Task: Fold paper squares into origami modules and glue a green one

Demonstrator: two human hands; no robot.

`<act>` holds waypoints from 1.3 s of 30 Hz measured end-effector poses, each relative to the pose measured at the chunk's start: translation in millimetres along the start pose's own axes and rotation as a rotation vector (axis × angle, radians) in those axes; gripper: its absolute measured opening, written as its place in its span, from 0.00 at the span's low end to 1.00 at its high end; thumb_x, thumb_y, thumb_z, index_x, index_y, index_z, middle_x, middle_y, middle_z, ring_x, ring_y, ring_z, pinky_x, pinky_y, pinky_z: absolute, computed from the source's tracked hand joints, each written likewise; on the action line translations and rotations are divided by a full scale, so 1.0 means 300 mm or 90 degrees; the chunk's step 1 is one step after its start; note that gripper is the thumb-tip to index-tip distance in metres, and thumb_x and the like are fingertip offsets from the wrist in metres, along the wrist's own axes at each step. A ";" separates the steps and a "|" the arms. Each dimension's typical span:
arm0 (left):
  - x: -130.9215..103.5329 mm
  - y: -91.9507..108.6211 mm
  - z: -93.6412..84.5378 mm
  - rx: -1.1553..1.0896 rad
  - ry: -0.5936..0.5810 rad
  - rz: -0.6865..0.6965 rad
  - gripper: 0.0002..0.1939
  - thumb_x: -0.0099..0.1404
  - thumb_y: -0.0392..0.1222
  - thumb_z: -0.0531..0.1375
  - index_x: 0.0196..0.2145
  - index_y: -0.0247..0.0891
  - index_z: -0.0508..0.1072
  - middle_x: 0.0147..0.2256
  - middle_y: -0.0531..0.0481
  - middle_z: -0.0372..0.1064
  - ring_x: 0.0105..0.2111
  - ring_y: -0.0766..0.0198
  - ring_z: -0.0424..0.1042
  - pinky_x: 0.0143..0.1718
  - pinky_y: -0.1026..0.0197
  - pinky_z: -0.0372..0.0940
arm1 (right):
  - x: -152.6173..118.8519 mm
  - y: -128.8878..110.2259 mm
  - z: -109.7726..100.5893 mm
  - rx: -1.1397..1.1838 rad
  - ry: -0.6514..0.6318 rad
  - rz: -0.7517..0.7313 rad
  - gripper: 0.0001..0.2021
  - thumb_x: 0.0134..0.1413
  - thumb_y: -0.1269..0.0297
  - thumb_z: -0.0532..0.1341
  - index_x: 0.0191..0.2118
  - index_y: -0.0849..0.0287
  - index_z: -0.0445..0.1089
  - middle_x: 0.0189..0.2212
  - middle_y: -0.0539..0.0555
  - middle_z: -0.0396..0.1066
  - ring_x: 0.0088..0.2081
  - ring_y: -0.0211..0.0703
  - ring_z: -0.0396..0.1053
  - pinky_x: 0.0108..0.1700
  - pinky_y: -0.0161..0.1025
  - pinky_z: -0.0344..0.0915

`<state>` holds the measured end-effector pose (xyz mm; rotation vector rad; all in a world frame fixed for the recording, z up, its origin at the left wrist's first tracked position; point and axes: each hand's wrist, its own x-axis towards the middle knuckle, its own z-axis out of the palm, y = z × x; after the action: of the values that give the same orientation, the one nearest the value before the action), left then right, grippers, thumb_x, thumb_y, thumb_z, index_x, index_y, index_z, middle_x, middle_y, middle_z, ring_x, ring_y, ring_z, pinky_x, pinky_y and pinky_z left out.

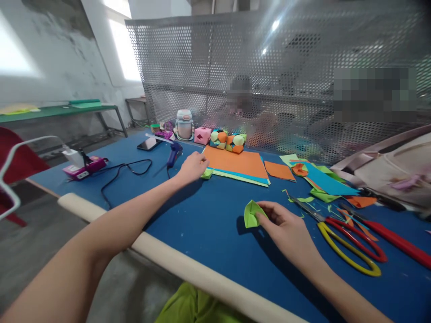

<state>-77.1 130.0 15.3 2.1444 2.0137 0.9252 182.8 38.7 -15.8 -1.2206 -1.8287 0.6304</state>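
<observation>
Between the thumb and fingers of my right hand [281, 224] is a lime-green folded paper piece [252, 214], held just above the blue table. Farther off, my left hand [193, 168] rests at the left edge of an orange paper sheet [235, 162] with its fingers curled. Another small green folded paper [207, 174] shows right below those fingers; whether they grip it is hidden. Blue and green sheets stick out under the orange one. Scissors [325, 220] with red and yellow handles lie to the right of my right hand.
A purple glue gun [173, 154], a phone [148, 143] and a magenta power strip [85, 167] with a black cable occupy the left side. Paper cubes [218, 139] and a flask [184, 124] line the back. Paper scraps, a red-handled tool [397, 240] and a bag [393, 175] are at right.
</observation>
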 end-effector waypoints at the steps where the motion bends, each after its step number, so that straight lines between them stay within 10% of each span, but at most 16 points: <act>1: 0.010 -0.025 0.015 0.013 -0.011 -0.012 0.13 0.61 0.39 0.52 0.34 0.32 0.75 0.37 0.42 0.69 0.39 0.59 0.68 0.44 0.60 0.61 | -0.001 0.003 0.001 -0.002 -0.004 0.000 0.14 0.50 0.55 0.59 0.36 0.59 0.71 0.28 0.54 0.74 0.29 0.43 0.71 0.32 0.38 0.69; 9: -0.055 -0.019 0.106 0.067 -0.061 -0.017 0.15 0.57 0.41 0.56 0.40 0.31 0.72 0.44 0.36 0.67 0.46 0.48 0.64 0.46 0.52 0.59 | -0.004 0.010 0.002 -0.003 -0.020 0.013 0.13 0.49 0.56 0.59 0.36 0.59 0.71 0.28 0.54 0.73 0.29 0.42 0.70 0.34 0.38 0.69; 21: -0.125 0.091 0.097 -0.132 -0.060 0.053 0.16 0.54 0.32 0.52 0.41 0.33 0.71 0.32 0.47 0.71 0.30 0.62 0.68 0.33 0.63 0.62 | 0.003 0.022 0.003 -0.005 -0.015 -0.003 0.13 0.52 0.57 0.58 0.38 0.60 0.71 0.30 0.55 0.73 0.30 0.42 0.70 0.35 0.38 0.68; 39: -0.267 0.232 0.114 -0.499 -0.284 0.071 0.14 0.57 0.37 0.56 0.40 0.33 0.74 0.37 0.47 0.74 0.36 0.63 0.70 0.37 0.64 0.65 | 0.014 0.003 0.000 -0.159 0.077 -0.105 0.08 0.53 0.60 0.57 0.33 0.57 0.70 0.25 0.50 0.70 0.25 0.39 0.64 0.30 0.37 0.60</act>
<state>2.9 57.9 -13.0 1.7938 1.0790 0.9259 182.6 42.8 -15.0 -1.2230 -1.9218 0.2350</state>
